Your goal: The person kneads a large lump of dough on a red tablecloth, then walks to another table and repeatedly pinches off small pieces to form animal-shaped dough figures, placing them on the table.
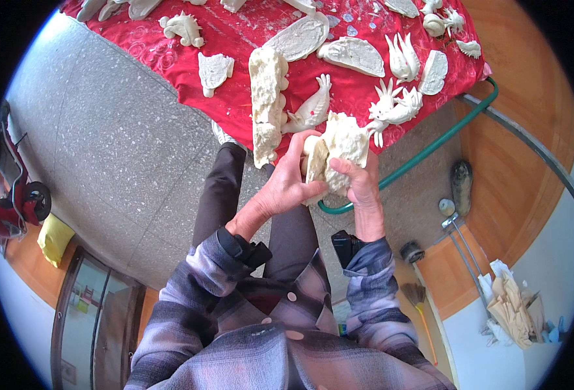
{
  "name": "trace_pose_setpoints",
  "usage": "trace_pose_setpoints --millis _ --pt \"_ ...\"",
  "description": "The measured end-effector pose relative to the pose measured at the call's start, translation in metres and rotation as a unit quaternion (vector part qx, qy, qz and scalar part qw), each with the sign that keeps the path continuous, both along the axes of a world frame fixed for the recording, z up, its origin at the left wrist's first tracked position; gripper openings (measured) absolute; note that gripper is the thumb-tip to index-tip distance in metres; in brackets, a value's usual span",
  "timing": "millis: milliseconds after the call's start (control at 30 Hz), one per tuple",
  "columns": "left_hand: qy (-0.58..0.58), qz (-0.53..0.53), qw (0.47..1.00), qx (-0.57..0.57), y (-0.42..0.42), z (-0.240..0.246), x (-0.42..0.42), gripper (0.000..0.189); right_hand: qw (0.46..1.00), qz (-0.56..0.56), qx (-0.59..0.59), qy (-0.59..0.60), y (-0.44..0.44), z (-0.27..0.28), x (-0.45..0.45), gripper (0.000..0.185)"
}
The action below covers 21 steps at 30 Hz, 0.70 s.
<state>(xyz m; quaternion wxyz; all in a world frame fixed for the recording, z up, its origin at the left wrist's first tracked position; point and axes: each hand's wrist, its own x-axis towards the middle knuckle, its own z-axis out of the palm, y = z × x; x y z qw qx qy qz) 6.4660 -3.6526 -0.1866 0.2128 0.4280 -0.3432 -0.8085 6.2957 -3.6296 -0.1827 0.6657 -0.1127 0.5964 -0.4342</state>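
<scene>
My left hand (pixel 289 180) and my right hand (pixel 360 183) grip rough, cream-coloured dough-like pieces (pixel 343 146) at the near edge of the red cloth. The pieces touch each other; a rounded, smooth part shows by my left fingers. Left of them lies a long lumpy piece (pixel 266 97) of the same material with rounded bumps along its right side. Just beyond my hands rests a fish-shaped white figure (pixel 312 109) with a small red dot. To the right are white figures with pointed fronds (pixel 399 107). The underside of the held pieces is hidden.
A red patterned tablecloth (pixel 179 73) carries several flat oval pieces (pixel 299 36) and a curled, spiked figure (pixel 182 29). A green tube-like bar (pixel 433 141) curves below the table's right corner. A dark shoe (pixel 461 187) and a broom (pixel 416 295) are farther right.
</scene>
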Motion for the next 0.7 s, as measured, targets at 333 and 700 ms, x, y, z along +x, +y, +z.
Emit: trace_pose_setpoints --millis 333,700 --pt "0.123 -0.019 0.986 0.11 -0.001 -0.029 -0.009 0.085 0.992 -0.074 0.058 -0.089 0.028 -0.028 -0.027 0.055" --pt "0.247 0.058 0.923 0.288 0.003 -0.07 -0.006 0.086 0.961 -0.156 0.062 -0.22 0.056 -0.067 -0.079 0.062"
